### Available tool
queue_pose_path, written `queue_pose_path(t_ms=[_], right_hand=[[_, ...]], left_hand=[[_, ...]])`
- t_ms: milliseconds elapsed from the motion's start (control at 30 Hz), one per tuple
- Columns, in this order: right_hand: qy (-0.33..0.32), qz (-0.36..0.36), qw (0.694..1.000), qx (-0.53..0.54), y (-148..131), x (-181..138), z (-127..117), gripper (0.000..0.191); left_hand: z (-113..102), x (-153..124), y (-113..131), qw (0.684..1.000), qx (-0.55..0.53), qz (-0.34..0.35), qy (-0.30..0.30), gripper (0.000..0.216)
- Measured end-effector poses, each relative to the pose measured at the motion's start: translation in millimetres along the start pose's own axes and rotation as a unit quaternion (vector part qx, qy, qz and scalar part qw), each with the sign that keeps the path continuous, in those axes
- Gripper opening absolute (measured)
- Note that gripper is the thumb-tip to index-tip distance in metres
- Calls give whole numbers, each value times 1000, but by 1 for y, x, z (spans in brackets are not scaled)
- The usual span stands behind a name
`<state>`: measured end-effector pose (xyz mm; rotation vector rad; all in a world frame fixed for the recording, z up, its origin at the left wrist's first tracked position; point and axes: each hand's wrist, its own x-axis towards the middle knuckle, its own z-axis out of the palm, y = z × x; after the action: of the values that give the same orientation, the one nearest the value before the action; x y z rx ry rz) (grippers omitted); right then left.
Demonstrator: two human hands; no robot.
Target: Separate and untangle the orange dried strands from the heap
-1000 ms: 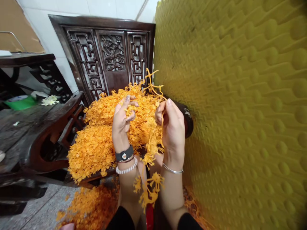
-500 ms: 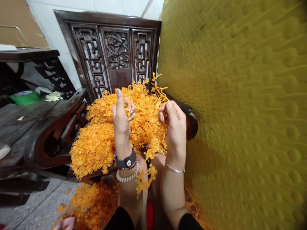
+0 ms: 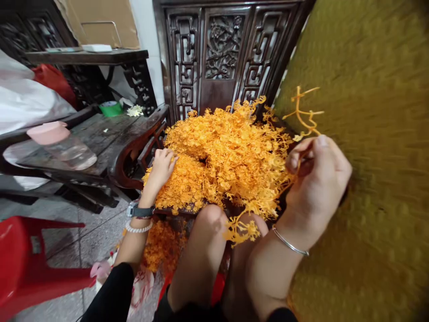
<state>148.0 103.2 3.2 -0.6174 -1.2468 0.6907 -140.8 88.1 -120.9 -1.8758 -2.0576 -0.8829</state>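
My left hand (image 3: 163, 166) is down on the left part of a heap of small orange plastic flower pieces (image 3: 187, 183). Its fingers are bent and close together, with the tips hidden among the pieces, so what they grip does not show. Held up at the right, my right hand (image 3: 317, 174) pinches a branched orange plastic flower stem (image 3: 299, 112) between thumb and fingers. The stem's bare forks stick up above the fist. Looser branched orange sprays (image 3: 244, 143) make up the right part of the heap. One spray (image 3: 243, 230) hangs over my knees.
A carved dark wooden chair (image 3: 219, 91) bears the heap. A yellow textured panel (image 3: 378, 134) stands close on my right. At left are a bottle with a pink lid (image 3: 63, 143), green tape (image 3: 111, 108) and a red stool (image 3: 20, 264). Orange pieces (image 3: 164, 246) lie below.
My left hand has moved from above the heap down onto its left part. My right hand, still pinching the stem, is farther right. The view has swung left.
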Motion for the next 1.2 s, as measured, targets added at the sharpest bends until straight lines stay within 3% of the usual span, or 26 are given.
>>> queue_pose_path(t_ms=[233,300,400,500,567,633,700,767,833,900,1000,1133,1200], right_hand=[[2,14,1000,-3,4,0,1,28],[3,13,1000,-4,4,0,0,28],[22,6,1000,6,2,0,-2,25],[56,-3,998,10,-1,0,-5,21],[76,-7,997,4,-2,0,-8,22],[87,-4,996,-3,-3,0,-12,21],[93,2,996,-7,-2,1,-17,18],[100,-1,995,-8,-1,2,-24,15],[106,-9,994,-10,-1,3,-30,14],[108,-9,994,-11,-1,3,-37,14],[105,5,994,-3,0,5,-46,15],[91,27,995,37,3,8,-54,15],[78,37,995,49,6,10,-56,15]], left_hand=[[38,-20,-10,987,21,-30,-155,59],[38,-22,-7,987,0,-48,-150,59],[26,-19,8,993,-48,-66,-90,58],[-2,-11,41,986,-158,-27,-43,51],[-26,-4,71,954,-288,42,-75,42],[-48,4,103,907,-390,110,-116,47],[-66,13,135,879,-429,162,-134,50],[-75,24,164,870,-423,192,-165,56],[-73,36,190,872,-389,214,-208,61],[-63,47,213,875,-348,233,-241,52],[-41,62,236,868,-352,254,-242,44],[-19,70,248,788,-497,284,-228,42],[-13,67,247,758,-545,268,-236,33]])
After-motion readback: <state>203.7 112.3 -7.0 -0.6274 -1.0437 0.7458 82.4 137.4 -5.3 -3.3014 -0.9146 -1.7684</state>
